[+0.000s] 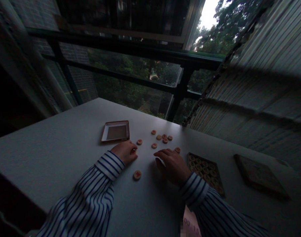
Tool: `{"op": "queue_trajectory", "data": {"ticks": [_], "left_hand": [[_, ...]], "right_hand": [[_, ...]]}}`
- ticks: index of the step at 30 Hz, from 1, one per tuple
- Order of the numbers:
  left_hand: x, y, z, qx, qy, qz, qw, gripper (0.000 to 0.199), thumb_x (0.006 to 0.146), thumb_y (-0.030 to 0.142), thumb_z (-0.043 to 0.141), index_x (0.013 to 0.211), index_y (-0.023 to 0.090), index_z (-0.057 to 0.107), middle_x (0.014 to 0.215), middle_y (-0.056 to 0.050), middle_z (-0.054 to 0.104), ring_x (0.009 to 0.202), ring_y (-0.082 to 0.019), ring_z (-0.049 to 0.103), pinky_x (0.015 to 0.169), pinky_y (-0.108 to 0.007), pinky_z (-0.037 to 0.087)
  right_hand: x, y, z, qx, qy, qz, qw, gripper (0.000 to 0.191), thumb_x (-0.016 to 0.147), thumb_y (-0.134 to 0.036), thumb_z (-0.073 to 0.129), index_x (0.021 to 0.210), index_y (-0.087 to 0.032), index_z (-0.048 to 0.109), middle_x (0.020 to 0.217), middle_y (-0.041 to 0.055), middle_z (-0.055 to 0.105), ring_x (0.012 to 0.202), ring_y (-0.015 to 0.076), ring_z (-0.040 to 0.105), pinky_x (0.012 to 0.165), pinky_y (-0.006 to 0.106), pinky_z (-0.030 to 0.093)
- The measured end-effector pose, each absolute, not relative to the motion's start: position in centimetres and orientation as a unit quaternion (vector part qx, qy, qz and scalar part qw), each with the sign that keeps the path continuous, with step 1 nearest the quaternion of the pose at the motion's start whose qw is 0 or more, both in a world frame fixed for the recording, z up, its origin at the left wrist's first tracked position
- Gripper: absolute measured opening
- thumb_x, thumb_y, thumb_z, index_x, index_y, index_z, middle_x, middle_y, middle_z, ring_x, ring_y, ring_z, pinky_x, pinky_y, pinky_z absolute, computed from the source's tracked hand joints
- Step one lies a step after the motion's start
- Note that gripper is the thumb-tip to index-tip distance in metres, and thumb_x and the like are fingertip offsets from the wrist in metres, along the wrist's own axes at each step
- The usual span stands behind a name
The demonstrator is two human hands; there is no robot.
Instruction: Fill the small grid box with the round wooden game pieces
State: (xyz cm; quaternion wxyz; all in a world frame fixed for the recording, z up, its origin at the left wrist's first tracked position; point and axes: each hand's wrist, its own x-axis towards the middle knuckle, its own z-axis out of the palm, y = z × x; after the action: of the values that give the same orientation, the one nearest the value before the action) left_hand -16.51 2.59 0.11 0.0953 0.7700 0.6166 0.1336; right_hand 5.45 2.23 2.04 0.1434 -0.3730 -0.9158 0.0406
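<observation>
My left hand [125, 152] is low over the white table, just in front of an empty shallow box lid or tray [115, 142]. Its fingers are loosely curled, with a gap between thumb and index finger and no held thing showing. A round xiangqi piece [139, 142] with a red mark lies just past its fingertips, and another red-marked piece [137, 175] lies nearer me. My right hand [173, 165] hovers with bent fingers, thumb apart from the index finger, and nothing visible between them. Beyond it are several loose pieces [165, 140], one [159, 137] showing no mark.
Right of my right hand, a box [207, 169] holds rows of pieces, partly hidden by my sleeve. Farther right lies a dark flat box or lid [261, 176]. A pink printed thing [190, 223] shows below my right forearm. A railing [130, 77] and window stand behind the table.
</observation>
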Motion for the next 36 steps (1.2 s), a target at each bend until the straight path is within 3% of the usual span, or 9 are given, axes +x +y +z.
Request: {"op": "queue_trajectory", "data": {"ticks": [13,24,36], "left_hand": [[-16.2,2.6,0.1,0.777,0.609,0.136,0.084,0.024,0.069,0.031,0.051,0.082,0.019,0.066,0.079,-0.006,0.061,0.070,-0.018,0.058,0.064,-0.027,0.043],[-15.1,2.4,0.6,0.784,0.552,0.264,0.102,0.019,0.068,0.024,0.053,0.083,0.016,0.063,0.076,-0.004,0.059,0.066,-0.013,0.057,0.069,-0.026,0.046],[-14.6,2.5,0.2,0.787,0.522,0.313,0.104,0.023,0.068,0.020,0.052,0.089,0.015,0.058,0.078,-0.004,0.059,0.067,-0.012,0.057,0.067,-0.027,0.047]], "right_hand": [[5.7,2.3,2.6,-0.380,-0.908,0.054,0.169,0.024,0.082,-0.020,0.042,0.099,-0.017,0.058,0.098,0.0063,0.062,0.091,0.0158,0.053,0.079,0.029,0.039],[5.8,2.2,2.8,-0.383,-0.907,0.046,0.166,0.024,0.082,-0.020,0.042,0.099,-0.017,0.058,0.097,0.0074,0.062,0.091,0.0158,0.053,0.078,0.030,0.038],[5.7,2.2,2.8,-0.386,-0.906,0.041,0.171,0.024,0.082,-0.020,0.042,0.099,-0.019,0.058,0.096,0.0066,0.062,0.090,0.0158,0.054,0.078,0.030,0.038]]}}
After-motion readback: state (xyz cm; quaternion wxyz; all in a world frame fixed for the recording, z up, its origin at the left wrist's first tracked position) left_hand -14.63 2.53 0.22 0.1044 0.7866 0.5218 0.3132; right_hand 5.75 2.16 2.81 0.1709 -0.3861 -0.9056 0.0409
